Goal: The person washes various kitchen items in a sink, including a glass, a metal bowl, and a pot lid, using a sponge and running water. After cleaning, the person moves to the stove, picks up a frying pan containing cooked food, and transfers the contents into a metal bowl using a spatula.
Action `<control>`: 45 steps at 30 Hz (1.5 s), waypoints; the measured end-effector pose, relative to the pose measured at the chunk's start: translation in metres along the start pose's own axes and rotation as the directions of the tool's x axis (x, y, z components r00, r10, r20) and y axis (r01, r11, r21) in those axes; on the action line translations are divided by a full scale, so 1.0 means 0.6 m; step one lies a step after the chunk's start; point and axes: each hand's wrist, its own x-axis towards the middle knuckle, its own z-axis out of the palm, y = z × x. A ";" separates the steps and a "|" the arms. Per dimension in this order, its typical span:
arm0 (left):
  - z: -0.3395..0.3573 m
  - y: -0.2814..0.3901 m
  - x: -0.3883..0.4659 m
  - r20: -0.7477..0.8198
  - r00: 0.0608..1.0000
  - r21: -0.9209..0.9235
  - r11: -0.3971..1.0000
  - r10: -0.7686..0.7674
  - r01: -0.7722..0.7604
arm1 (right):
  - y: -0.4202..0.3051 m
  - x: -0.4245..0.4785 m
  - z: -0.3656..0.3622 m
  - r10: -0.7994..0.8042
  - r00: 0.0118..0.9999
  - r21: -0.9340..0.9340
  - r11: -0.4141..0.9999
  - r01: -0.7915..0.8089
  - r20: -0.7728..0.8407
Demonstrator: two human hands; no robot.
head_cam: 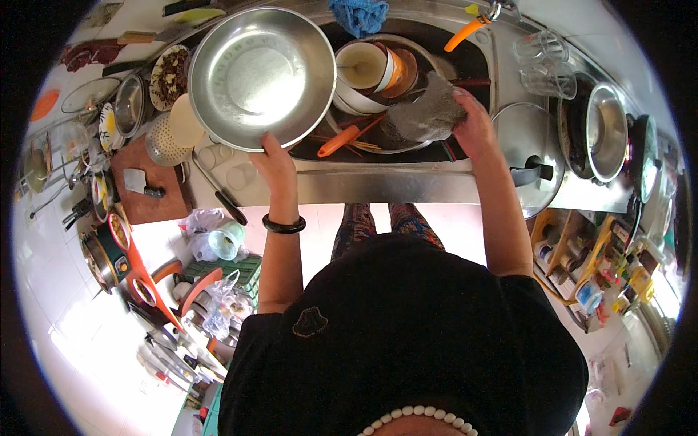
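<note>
My left hand (277, 168) grips the near rim of a round, shallow metal basin (234, 82), its shiny inside facing up. Above the sink's right half, my right hand (475, 121) holds a grey-brown cloth (428, 111) that hangs in loose folds. Under the cloth, a large round vessel (444, 62) in the dark sink (316, 155) holds stacked dishes. Among them are a white bowl (349, 98) and an orange-and-white bowl (397, 73) with some liquid nearby. An orange handle (338, 143) and several chopsticks (366, 146) lie at the near side.
A blue cloth (359, 15) and an orange-handled faucet (468, 31) are at the sink's back. Rightward stand glasses (548, 80), a glass lid (526, 136) and a metal pan (606, 133). Leftward, a cleaver (136, 181) lies on a cutting board (158, 204), beside a perforated skimmer (162, 140).
</note>
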 end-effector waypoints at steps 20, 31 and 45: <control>-0.019 -0.055 -0.008 0.024 0.996 -0.017 0.996 -0.090 0.091 | -0.075 0.006 0.041 -0.235 0.970 -0.150 0.959 0.241 0.056; -0.028 -0.062 -0.012 0.105 0.977 0.075 0.981 -0.186 0.179 | -0.006 -0.031 0.049 -0.187 0.979 -0.346 0.916 0.203 0.078; -0.029 -0.089 -0.018 0.131 0.976 0.037 0.984 -0.175 0.172 | -0.006 -0.020 0.064 -0.274 0.954 -0.610 0.738 0.290 0.123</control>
